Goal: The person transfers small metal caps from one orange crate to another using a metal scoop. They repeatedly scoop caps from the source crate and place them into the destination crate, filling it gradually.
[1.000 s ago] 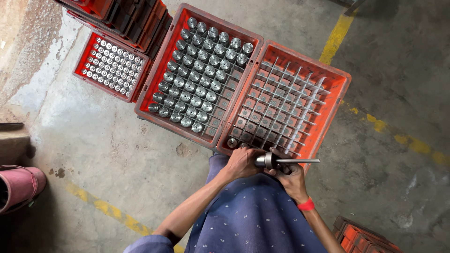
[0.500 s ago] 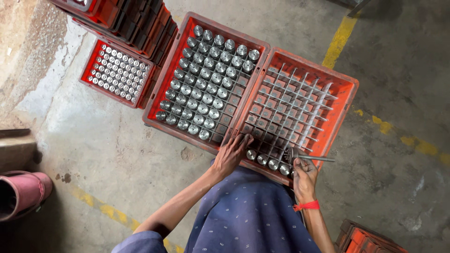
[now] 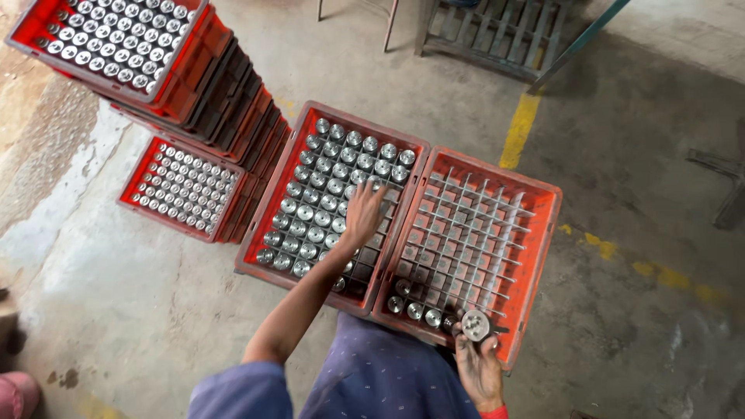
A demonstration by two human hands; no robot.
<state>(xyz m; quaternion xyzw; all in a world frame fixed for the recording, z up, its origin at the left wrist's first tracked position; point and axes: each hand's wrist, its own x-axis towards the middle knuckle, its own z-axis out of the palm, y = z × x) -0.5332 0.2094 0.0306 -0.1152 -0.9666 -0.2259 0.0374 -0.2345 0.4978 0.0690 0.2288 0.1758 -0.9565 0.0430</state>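
Observation:
Two red crates sit side by side on the floor. The left crate [image 3: 268, 198] is nearly full of shiny round metal parts. The right crate [image 3: 543, 233] has a grey grid divider and only a few parts along its near edge. My left hand [image 3: 363, 216] reaches over the left crate, fingers spread down onto the parts; whether it grips one I cannot tell. My right hand [image 3: 479, 363] holds a round metal part [image 3: 475, 325] at the near edge of the right crate.
A stack of red crates [image 3: 194, 85] filled with metal parts stands at the upper left. Another filled crate [image 3: 180, 188] lies on the floor beside it. Yellow floor markings [image 3: 520, 130] run behind the crates. A metal frame [image 3: 497, 35] is at the top.
My left hand has moved from the near edge of the right crate up into the left crate. My right hand has lowered its metal part to the right crate's near edge. The view has pulled back.

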